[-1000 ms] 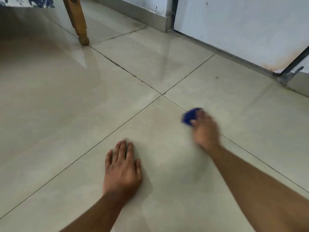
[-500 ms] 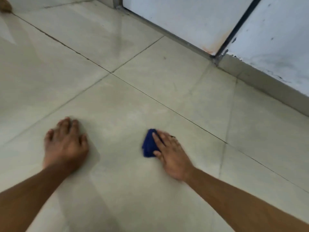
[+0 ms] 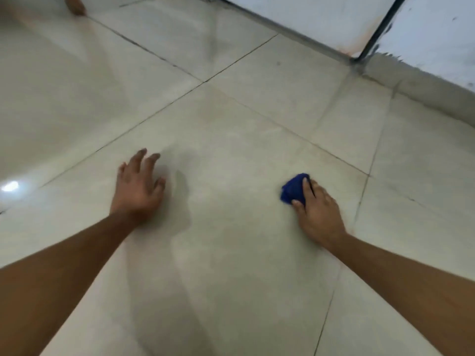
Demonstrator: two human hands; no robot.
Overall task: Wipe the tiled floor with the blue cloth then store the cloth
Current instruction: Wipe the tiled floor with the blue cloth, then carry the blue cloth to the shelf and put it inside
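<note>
A small bunched blue cloth point(image 3: 293, 188) lies on the beige tiled floor point(image 3: 231, 129), right of centre. My right hand point(image 3: 317, 211) lies over its near side, fingers stretched across it and thumb against its lower edge, pressing it to the tile. Most of the cloth sticks out beyond my fingertips. My left hand point(image 3: 138, 186) rests flat on the same tile to the left, fingers spread, holding nothing. Both forearms reach in from the bottom corners.
A white wall with a dark vertical door frame point(image 3: 377, 29) and a grey skirting point(image 3: 424, 83) runs along the top right. A wooden furniture foot point(image 3: 74, 5) stands at the top left. Dark grout lines cross the floor. A light glare spot point(image 3: 10, 186) shows at far left.
My right hand has slid the cloth across the tile, from the grout line back toward me and then rightward. The left hand stays planted; the camera view has swung around.
</note>
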